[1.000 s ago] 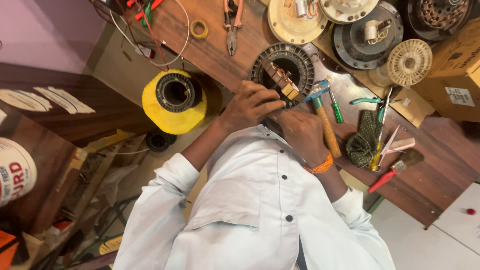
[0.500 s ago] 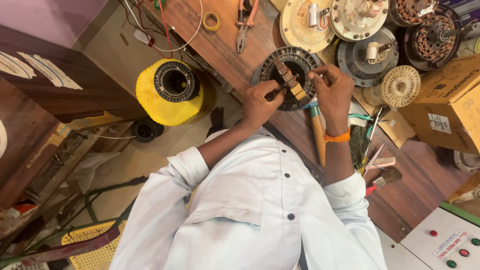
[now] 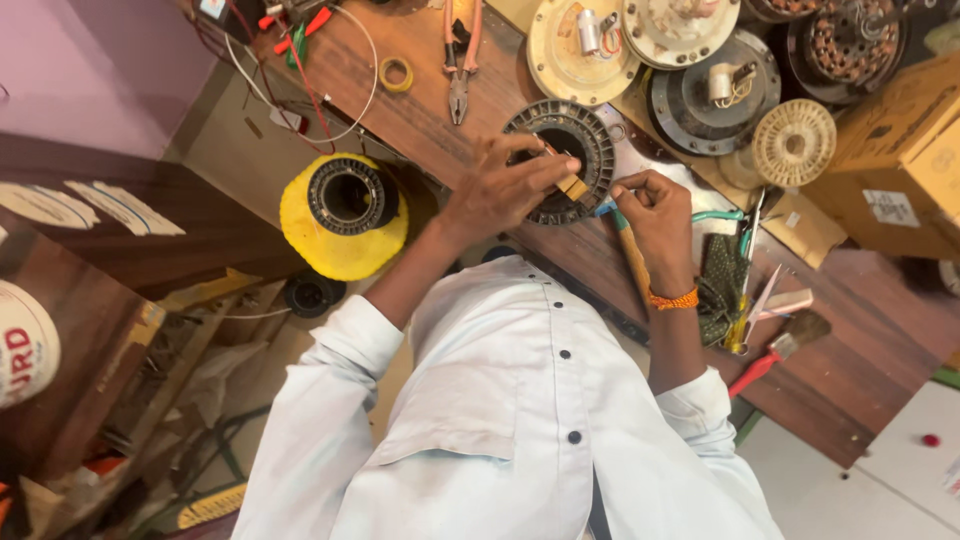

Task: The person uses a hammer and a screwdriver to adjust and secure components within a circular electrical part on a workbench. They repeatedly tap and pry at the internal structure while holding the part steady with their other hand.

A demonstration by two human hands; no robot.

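Lilac wall (image 3: 90, 60), wooden workbench (image 3: 860, 390), dark cabinet (image 3: 120, 240), cluttered floor (image 3: 170, 400).

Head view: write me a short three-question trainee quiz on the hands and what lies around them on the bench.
1. True or false: the left hand pinches a small tan block over the dark ribbed ring.
2. The orange band sits at the wrist of: A) the left hand, B) the right hand, C) neither.
3. What colour is the big spool beside the wooden bench?

Key: 1 true; 2 B; 3 yellow.
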